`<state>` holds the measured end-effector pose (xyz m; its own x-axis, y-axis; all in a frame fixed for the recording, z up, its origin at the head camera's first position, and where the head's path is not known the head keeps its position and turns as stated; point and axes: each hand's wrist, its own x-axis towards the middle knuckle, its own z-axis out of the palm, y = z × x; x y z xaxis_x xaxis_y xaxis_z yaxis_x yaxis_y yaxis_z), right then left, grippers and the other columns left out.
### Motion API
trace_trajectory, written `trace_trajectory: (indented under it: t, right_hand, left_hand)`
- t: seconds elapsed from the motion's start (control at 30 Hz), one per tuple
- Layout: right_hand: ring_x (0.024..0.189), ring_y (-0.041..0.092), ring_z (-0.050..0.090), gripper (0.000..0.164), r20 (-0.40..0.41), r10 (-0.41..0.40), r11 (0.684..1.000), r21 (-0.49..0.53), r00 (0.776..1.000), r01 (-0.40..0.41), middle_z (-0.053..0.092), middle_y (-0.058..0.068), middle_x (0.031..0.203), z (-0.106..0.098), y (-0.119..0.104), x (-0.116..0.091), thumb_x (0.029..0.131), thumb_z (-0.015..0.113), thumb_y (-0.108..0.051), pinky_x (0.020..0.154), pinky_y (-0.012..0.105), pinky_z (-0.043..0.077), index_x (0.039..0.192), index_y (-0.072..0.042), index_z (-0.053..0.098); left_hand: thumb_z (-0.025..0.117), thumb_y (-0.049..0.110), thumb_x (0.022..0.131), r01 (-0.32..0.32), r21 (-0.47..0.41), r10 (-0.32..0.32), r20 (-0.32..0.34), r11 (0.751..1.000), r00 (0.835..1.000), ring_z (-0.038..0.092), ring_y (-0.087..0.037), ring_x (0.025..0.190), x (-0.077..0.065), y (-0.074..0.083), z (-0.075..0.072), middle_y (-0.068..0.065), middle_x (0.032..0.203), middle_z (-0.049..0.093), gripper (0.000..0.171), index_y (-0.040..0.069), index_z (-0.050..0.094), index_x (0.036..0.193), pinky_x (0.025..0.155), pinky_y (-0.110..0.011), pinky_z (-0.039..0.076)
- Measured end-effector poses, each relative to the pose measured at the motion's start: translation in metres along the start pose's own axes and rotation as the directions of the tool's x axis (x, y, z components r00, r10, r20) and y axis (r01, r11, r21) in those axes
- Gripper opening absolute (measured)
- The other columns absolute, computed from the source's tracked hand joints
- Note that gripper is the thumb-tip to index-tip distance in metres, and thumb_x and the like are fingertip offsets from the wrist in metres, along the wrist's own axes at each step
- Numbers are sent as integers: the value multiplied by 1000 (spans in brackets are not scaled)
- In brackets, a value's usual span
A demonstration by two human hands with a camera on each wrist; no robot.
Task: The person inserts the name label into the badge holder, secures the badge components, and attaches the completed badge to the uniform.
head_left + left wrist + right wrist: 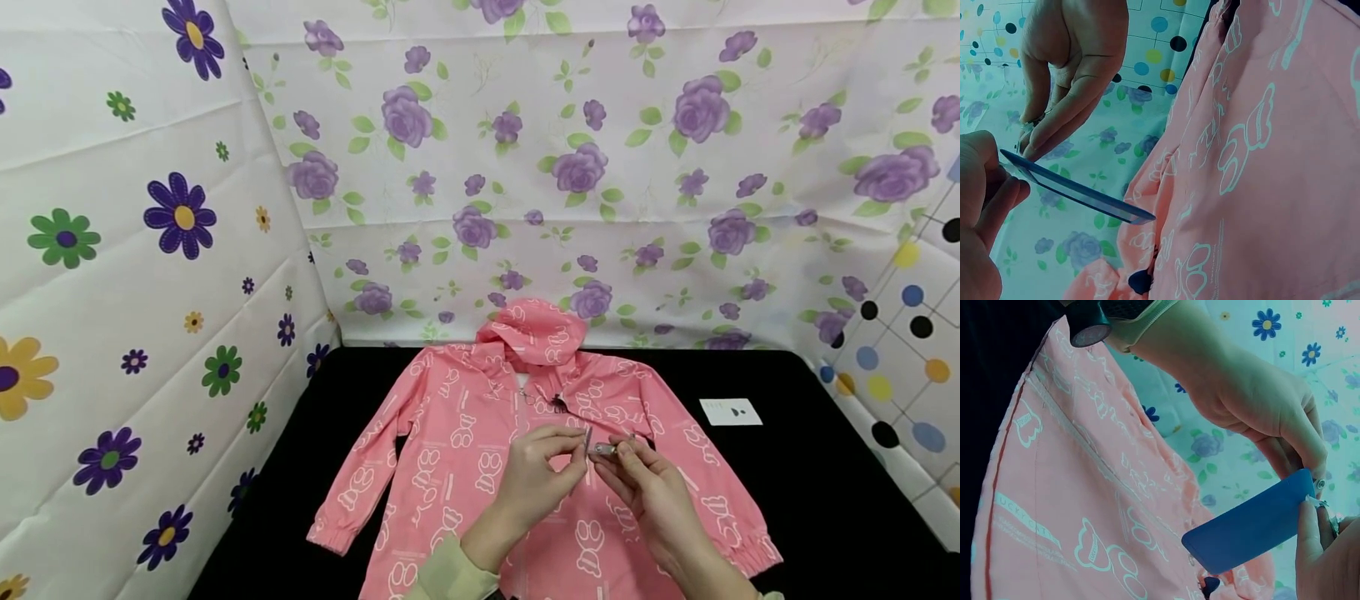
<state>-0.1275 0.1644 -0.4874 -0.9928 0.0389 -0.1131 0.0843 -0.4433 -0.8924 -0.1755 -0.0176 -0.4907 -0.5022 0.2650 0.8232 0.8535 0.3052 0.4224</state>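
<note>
My left hand (pixel 534 468) pinches a flat blue card holder (pixel 1250 522) by one end. The holder has rounded corners and stands almost edge-on in the head view; a pale framed face (pixel 1079 190) shows in the left wrist view. Close beside it, my right hand (pixel 651 492) holds a small silver metal clip (pixel 604 449) between thumb and fingertips, right at the holder's end. Its far part is hidden by the fingers. Both hands are above a pink hooded jacket (pixel 423 492) with white printed figures, spread front up.
The jacket lies on a black table (pixel 337 400), sleeves out and hood (pixel 532 333) toward the back. A white card (pixel 731 412) with a dark print is on the table at the right. A small dark item (pixel 558 401) lies on the jacket's chest. Flowered sheets (pixel 480 167) enclose the table.
</note>
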Motion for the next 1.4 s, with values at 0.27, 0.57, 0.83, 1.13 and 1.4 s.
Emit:
trace_trajectory:
  t: [0.27,0.57,0.83,1.13,1.4]
  right_hand:
    - [108,16,75,15,-22,16,1000,6,1000,-15,76,6,111,0,-2,2,114,55,-16,103,34,58,119,-7,65]
    - [111,15,74,16,-25,61,998,29,998,-60,76,3,112,-3,-4,3,115,53,-19,105,34,56,122,-8,62]
    - [114,15,73,18,-38,91,994,63,995,-88,75,1,114,-4,-6,2,115,52,-20,107,34,55,126,-9,60]
    - [114,15,74,17,-21,75,993,97,997,-72,77,3,114,-6,-6,1,113,57,-26,106,34,55,121,-13,66]
    - [116,14,72,22,-15,104,987,125,994,-102,75,3,115,-8,-10,1,113,58,-28,109,31,52,126,-11,56]
  left_hand:
    - [78,-11,83,29,-16,-30,-21,999,999,77,-13,98,-2,-2,2,-7,103,81,18,-1,83,98,86,-17,60]
    - [78,-6,87,43,-9,-44,-24,999,999,77,-13,101,-4,-3,3,-7,105,81,16,0,84,100,90,-20,60]
    - [80,0,88,36,14,-36,1,999,999,76,-16,106,-12,-7,0,-7,111,80,21,1,82,109,97,-26,59]
    - [86,9,87,115,37,-116,25,993,993,75,-18,111,-29,-8,4,-8,119,79,33,2,80,118,100,-27,58]
    - [91,11,81,128,79,-131,26,989,991,75,-20,112,-39,-10,7,-9,121,78,42,4,80,120,101,-28,58]
